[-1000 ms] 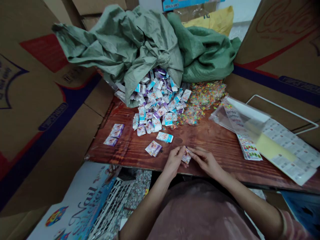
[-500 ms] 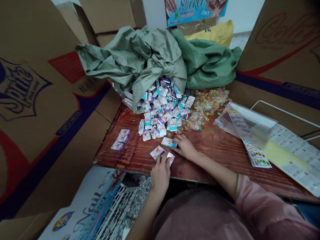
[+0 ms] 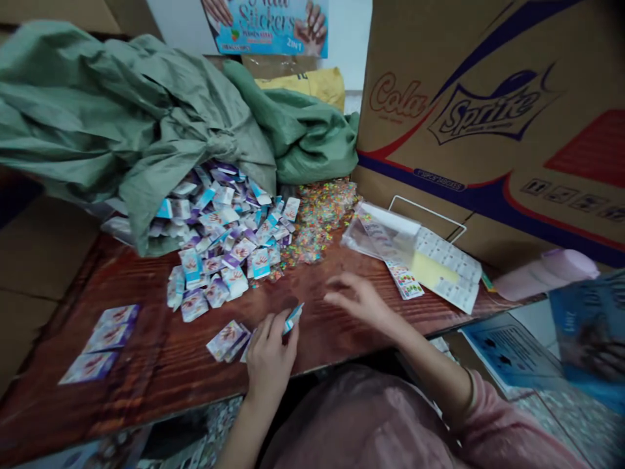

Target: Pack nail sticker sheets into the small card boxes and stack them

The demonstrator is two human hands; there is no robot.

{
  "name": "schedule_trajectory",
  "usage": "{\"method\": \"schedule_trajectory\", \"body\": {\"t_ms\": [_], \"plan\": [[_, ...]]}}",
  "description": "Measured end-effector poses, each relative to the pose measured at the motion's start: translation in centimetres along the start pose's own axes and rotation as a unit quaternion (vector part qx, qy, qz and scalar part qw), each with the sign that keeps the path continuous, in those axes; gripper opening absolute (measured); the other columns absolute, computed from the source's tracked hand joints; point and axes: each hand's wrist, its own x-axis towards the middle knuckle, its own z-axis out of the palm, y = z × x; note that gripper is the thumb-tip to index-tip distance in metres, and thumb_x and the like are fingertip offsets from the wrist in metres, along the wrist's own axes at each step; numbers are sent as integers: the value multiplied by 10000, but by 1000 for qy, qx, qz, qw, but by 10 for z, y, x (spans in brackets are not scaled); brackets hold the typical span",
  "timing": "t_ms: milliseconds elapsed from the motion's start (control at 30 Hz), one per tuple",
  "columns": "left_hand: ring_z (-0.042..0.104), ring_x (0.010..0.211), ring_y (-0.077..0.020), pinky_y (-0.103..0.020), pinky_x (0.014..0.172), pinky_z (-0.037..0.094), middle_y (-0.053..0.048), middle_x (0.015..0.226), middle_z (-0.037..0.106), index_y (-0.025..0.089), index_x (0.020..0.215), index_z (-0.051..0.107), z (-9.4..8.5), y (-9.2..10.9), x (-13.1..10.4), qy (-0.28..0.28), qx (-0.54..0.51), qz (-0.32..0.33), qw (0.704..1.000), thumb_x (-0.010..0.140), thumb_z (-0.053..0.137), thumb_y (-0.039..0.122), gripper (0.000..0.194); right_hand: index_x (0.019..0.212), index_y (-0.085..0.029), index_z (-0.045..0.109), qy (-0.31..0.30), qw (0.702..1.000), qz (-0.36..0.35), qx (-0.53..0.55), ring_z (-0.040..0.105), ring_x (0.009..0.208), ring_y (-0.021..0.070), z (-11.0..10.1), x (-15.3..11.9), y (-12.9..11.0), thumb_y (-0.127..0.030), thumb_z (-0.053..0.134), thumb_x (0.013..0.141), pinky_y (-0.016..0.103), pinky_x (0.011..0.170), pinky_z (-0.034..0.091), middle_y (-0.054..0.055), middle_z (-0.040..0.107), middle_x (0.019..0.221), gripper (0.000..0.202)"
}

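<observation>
Lifted off the bench (image 3: 166,371), a blue-and-white box (image 3: 293,318) is being pinched by my left hand (image 3: 270,361) below centre, leaving my right hand (image 3: 360,303) hovering open, empty.

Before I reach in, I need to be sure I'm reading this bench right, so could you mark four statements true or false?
1. The left hand holds a blue-and-white box. True.
2. The right hand grips a sachet. False: it is open, with nothing visible in it.
3. The yellow sack is behind the darker green sack. True.
4. The pink bottle is left of the box pile. False: it is right of it.
</observation>
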Motion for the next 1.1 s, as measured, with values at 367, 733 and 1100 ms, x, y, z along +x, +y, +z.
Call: {"method": "schedule_trajectory", "body": {"t_ms": [367,733,1100], "plan": [[630,603,-156,-220,504,474,-12,679,676,136,951,611,24,39,15,-103,-399,-358,838,585,784,395,481,1045,-142,525,107,820,290,-481,584,860,232,-72,-38,74,-355,584,868,291,680,403,113,565,987,283],[672,594,-166,-232,515,517,-35,706,704,131,926,622,30,55,18,-189,-507,-416,731,530,828,383,512,983,-178,570,134,811,276,-498,605,655,169,-67,-45,36,-396,444,939,274,494,265,81,586,975,256],[639,629,-146,-237,584,487,-28,696,689,126,759,657,68,77,38,-183,-546,-419,702,510,837,338,374,956,-217,584,-1,890,181,-419,631,635,170,5,-79,-26,-257,473,921,262,477,270,66,625,936,123]]}}
